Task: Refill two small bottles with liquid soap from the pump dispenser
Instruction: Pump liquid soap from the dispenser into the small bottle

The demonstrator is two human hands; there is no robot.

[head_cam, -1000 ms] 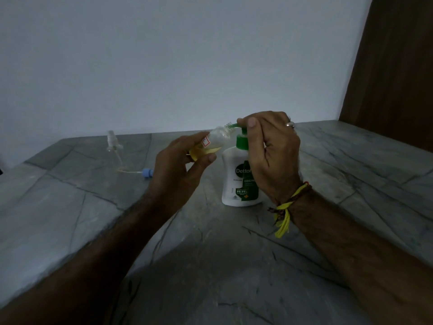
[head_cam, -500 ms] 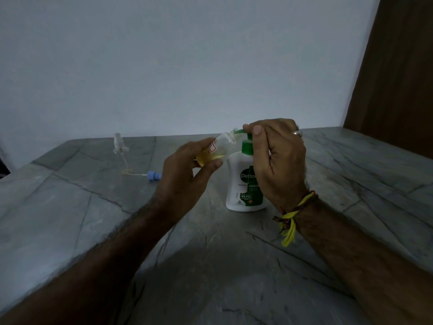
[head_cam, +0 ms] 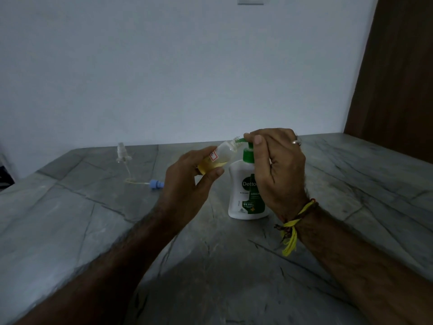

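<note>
A white pump dispenser (head_cam: pixel 241 193) with a green label and green pump stands on the grey stone table (head_cam: pixel 234 266). My right hand (head_cam: pixel 276 170) is closed over the pump head, thumb on top. My left hand (head_cam: pixel 189 181) holds a small clear bottle (head_cam: pixel 221 156), tilted, its open neck up against the green spout. Yellowish soap fills the lower part of this bottle. A clear spray-pump cap (head_cam: pixel 122 153) stands far left on the table. A blue cap with a thin tube (head_cam: pixel 155 184) lies near it.
A pale wall runs behind the table. A brown wooden panel (head_cam: pixel 398 78) stands at the back right. The table's left edge drops off at the far left.
Both hands, the small bottle and the dispenser keep their grip and pose. The view has tilted upward, so they sit lower in the frame and more wall shows.
</note>
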